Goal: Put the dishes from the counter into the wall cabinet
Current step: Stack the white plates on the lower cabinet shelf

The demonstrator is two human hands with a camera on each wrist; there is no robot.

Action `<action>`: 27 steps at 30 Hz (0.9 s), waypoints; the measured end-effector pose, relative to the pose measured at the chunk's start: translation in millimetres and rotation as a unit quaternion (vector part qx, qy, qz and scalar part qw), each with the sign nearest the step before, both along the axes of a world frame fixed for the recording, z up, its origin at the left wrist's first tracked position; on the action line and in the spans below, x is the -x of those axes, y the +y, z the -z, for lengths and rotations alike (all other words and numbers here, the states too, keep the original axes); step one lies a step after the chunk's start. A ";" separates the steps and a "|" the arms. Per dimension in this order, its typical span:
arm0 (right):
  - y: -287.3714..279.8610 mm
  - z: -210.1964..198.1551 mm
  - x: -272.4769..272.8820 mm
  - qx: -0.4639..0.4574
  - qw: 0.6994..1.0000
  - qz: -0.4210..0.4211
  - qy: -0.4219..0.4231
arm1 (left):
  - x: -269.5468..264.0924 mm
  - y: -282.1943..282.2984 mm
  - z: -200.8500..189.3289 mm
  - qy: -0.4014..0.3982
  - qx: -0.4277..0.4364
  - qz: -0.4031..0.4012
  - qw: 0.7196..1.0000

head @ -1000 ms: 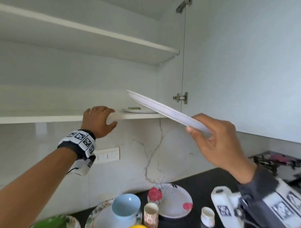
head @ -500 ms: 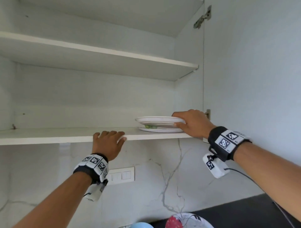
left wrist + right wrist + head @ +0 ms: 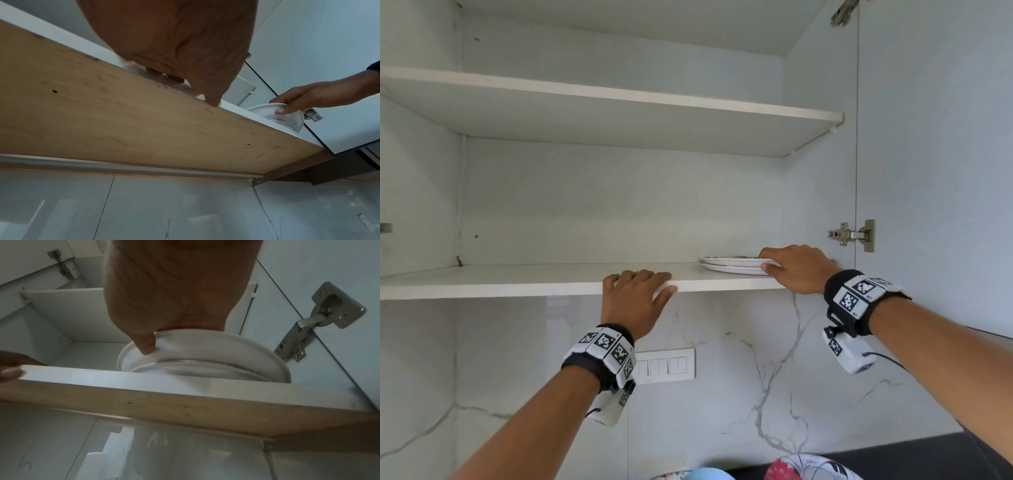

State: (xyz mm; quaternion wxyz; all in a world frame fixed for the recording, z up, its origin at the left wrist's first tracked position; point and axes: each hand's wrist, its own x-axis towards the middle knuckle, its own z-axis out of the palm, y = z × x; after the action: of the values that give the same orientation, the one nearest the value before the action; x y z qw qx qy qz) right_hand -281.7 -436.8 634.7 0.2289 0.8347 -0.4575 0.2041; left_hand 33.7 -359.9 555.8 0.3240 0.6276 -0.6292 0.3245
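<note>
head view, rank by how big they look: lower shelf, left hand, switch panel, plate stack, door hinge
lower shelf
left hand
switch panel
plate stack and door hinge: look alike; right hand hides part of the stack

Stacked plates (image 3: 732, 265) on lower shelf (image 3: 517, 281)

Head looks up into cabinet (image 3: 619, 205); 2 wrist views close under shared shelf (image 3: 144, 121).
</note>
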 end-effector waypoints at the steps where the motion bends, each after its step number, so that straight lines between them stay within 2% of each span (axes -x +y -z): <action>1: -2.1 -0.2 -2.1 -0.009 1.000 -0.002 -0.008 | -0.2 0.0 0.3 0.000 0.000 0.000 1.000; 9: -10.1 11.4 -13.7 -0.052 0.998 -0.010 -0.025 | -0.1 -1.1 1.9 0.000 0.007 0.003 1.000; 16: -13.9 30.8 -5.2 -0.011 0.997 -0.061 -0.037 | -1.5 -2.5 1.3 -0.011 0.004 -0.014 1.000; 20: 4.8 54.6 9.0 0.011 0.995 -0.088 -0.034 | 6.6 1.2 5.4 -0.010 -0.039 -0.037 0.999; 21: 12.1 69.1 15.9 0.007 0.995 -0.092 -0.027 | 12.6 5.8 16.1 -0.010 -0.056 -0.041 0.998; 24: 28.9 89.8 29.2 0.007 0.992 -0.116 -0.054 | 19.7 8.9 26.0 -0.001 -0.023 -0.008 1.000; 27: 45.0 140.6 50.5 -0.049 0.993 -0.094 -0.050 | 45.6 20.2 81.1 0.040 -0.049 0.069 0.996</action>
State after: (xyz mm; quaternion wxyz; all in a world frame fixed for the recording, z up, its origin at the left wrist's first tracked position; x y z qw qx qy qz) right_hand -332.2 -391.8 494.2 0.1444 0.8731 -0.3970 0.2435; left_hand -11.8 -339.6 474.7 0.3390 0.6101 -0.6731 0.2446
